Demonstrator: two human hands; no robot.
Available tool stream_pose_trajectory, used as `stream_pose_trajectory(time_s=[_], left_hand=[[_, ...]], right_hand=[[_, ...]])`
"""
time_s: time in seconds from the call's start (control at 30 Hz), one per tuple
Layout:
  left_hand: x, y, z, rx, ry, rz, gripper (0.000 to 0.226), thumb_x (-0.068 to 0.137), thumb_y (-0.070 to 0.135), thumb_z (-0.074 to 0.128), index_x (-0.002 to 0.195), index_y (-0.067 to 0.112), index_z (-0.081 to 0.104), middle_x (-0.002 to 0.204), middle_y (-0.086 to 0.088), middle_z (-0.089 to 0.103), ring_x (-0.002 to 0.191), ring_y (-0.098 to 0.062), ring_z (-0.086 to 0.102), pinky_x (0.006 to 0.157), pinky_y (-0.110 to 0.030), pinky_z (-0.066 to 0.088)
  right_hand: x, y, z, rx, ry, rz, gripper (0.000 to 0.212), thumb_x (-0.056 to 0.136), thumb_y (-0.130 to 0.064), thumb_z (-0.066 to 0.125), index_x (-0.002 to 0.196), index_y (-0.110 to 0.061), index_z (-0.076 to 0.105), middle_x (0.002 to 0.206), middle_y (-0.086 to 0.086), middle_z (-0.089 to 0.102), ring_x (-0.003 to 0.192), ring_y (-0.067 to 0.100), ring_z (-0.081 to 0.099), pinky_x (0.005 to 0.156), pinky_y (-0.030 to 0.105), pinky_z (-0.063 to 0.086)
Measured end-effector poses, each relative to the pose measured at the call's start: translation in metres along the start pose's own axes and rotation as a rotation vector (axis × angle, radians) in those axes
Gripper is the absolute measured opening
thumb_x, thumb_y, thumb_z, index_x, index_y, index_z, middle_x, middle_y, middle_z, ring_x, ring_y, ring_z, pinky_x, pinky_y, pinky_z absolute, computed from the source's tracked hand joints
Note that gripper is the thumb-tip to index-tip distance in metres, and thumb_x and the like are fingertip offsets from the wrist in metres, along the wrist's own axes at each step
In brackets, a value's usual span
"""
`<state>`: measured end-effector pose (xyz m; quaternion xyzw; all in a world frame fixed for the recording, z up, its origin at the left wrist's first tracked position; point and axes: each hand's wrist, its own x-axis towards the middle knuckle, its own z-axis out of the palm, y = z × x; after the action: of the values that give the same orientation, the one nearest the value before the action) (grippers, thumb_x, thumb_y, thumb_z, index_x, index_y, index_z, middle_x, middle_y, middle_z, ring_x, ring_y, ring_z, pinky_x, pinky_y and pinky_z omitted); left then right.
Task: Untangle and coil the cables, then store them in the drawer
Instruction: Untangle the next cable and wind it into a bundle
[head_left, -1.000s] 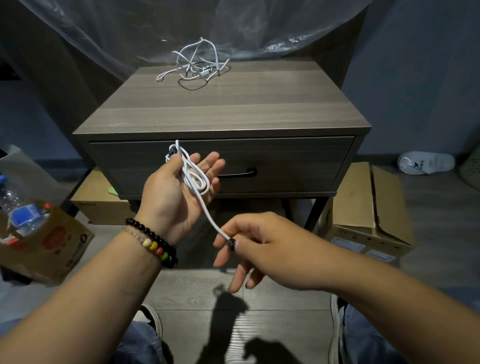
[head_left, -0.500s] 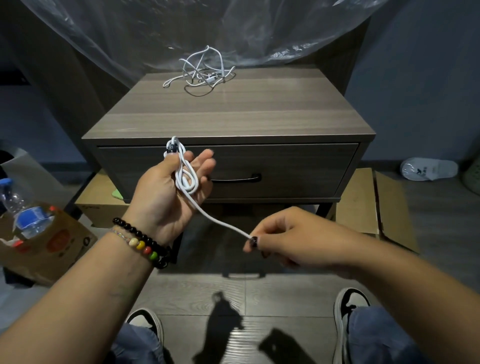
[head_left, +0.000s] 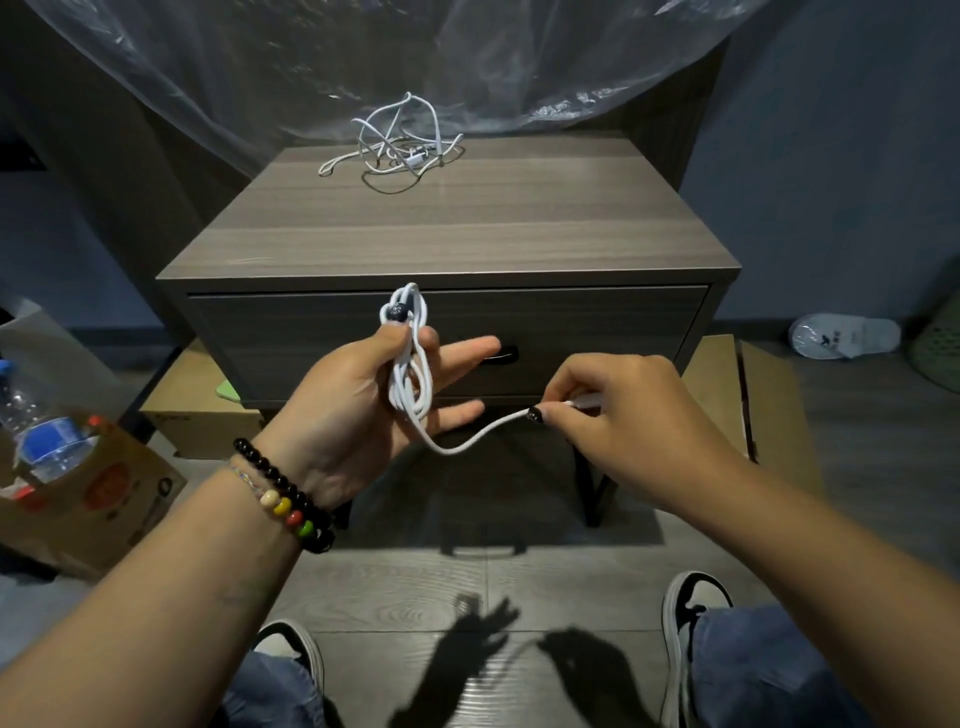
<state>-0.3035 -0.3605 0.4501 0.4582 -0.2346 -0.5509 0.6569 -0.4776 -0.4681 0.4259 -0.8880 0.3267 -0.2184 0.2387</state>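
- two cables in play: one white cable (head_left: 413, 374) looped in the left hand (head_left: 363, 410) in front of the closed drawer (head_left: 571, 332), a tangled cable (head_left: 400, 145) on the nightstand top above the drawer.
- left thumb pins the loops against the palm, other fingers straight.
- right hand (head_left: 618, 415), also in front of the drawer, pinches the free end.
- best to keep light tension, lay the last turn flat over the loops, then tuck the end so the coil holds.

Grey wood-grain nightstand surface (head_left: 447, 244), a tangle of white cables (head_left: 400, 148) lying near its back edge, closed drawer (head_left: 571, 332) beneath, grey plank floor (head_left: 405, 587) bearing cardboard boxes (head_left: 769, 410), a white slipper (head_left: 844, 335)
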Motion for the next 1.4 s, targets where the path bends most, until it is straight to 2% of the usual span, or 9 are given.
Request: stream_pose_trajectory(time_s=[0.13,0.23,0.37,0.6,0.8,0.93,1.03,1.17,1.4], left_hand=[[-0.003,-0.005,-0.001,0.177,0.020,-0.108,0.030,0.096,0.026,0.040,0.080,0.008,0.059,0.123,-0.021,0.062,0.118,-0.034,0.058,0.081,-0.058,0.051],[-0.008,-0.008,-0.001,0.214,-0.101,-0.222,0.025,0.091,0.025,0.045,0.083,0.006,0.058,0.130,-0.025,0.055,0.115,-0.042,0.058,0.079,-0.062,0.050],[-0.011,-0.009,0.000,0.202,-0.211,-0.299,0.024,0.088,0.028,0.045,0.087,0.006,0.055,0.130,-0.023,0.057,0.103,-0.038,0.066,0.065,-0.046,0.060],[-0.008,-0.010,-0.001,0.263,-0.208,-0.267,0.029,0.096,0.034,0.037,0.093,0.010,0.053,0.101,-0.022,0.071,0.076,-0.022,0.072,0.053,-0.030,0.057],[-0.003,-0.017,0.002,0.281,-0.161,-0.189,0.040,0.099,0.028,0.034,0.113,-0.003,0.056,0.070,-0.013,0.063,0.054,-0.017,0.059,0.053,-0.029,0.052],[-0.006,-0.016,0.007,0.243,-0.194,-0.239,0.039,0.093,0.029,0.042,0.109,-0.002,0.059,0.069,-0.009,0.057,0.060,-0.017,0.061,0.057,-0.033,0.058],[-0.007,-0.014,0.007,0.238,-0.229,-0.267,0.039,0.090,0.030,0.043,0.109,-0.001,0.057,0.071,-0.009,0.055,0.068,-0.020,0.067,0.055,-0.035,0.059],[-0.007,-0.011,0.008,0.356,-0.218,-0.222,0.037,0.090,0.034,0.041,0.106,0.005,0.056,0.071,-0.004,0.055,0.049,-0.008,0.044,0.039,-0.018,0.036],[-0.008,-0.018,0.007,0.994,-0.236,0.088,0.050,0.094,0.050,0.036,0.099,0.005,0.058,0.073,0.005,0.062,0.058,-0.006,0.047,0.055,-0.020,0.039]], right_hand=[[-0.002,0.001,-0.003,-0.160,0.154,-0.351,0.024,0.088,-0.040,0.060,0.088,-0.019,0.073,0.079,-0.006,0.069,0.071,0.011,0.065,0.059,0.036,0.056],[-0.003,0.000,-0.003,-0.132,0.270,-0.445,0.018,0.088,-0.030,0.065,0.087,-0.014,0.074,0.078,-0.003,0.069,0.068,0.013,0.065,0.057,0.035,0.054],[-0.001,-0.001,-0.009,-0.069,0.375,-0.449,0.013,0.086,-0.024,0.070,0.084,-0.012,0.074,0.080,-0.002,0.071,0.072,0.013,0.066,0.062,0.034,0.054],[-0.002,-0.006,-0.012,0.061,0.355,-0.301,0.009,0.080,-0.026,0.074,0.081,-0.017,0.077,0.080,-0.008,0.073,0.074,0.007,0.068,0.064,0.034,0.056],[-0.003,-0.007,-0.010,0.102,0.334,-0.263,0.004,0.079,-0.024,0.078,0.081,-0.021,0.078,0.078,-0.012,0.072,0.074,0.001,0.067,0.065,0.028,0.055],[-0.002,-0.008,-0.011,0.154,0.310,-0.220,0.004,0.077,-0.022,0.078,0.081,-0.022,0.078,0.078,-0.016,0.071,0.075,-0.002,0.066,0.067,0.019,0.053],[0.001,-0.009,-0.017,0.270,0.204,-0.065,0.008,0.078,-0.021,0.076,0.079,-0.028,0.077,0.074,-0.019,0.071,0.077,-0.003,0.065,0.069,0.016,0.051],[0.007,-0.003,-0.022,0.366,0.077,0.120,0.011,0.078,-0.019,0.075,0.076,-0.030,0.077,0.073,-0.009,0.072,0.068,0.007,0.064,0.064,0.024,0.049],[0.008,0.000,-0.024,0.411,0.063,0.317,0.012,0.068,-0.022,0.084,0.073,-0.024,0.073,0.069,0.001,0.072,0.059,0.008,0.058,0.063,0.034,0.052]])
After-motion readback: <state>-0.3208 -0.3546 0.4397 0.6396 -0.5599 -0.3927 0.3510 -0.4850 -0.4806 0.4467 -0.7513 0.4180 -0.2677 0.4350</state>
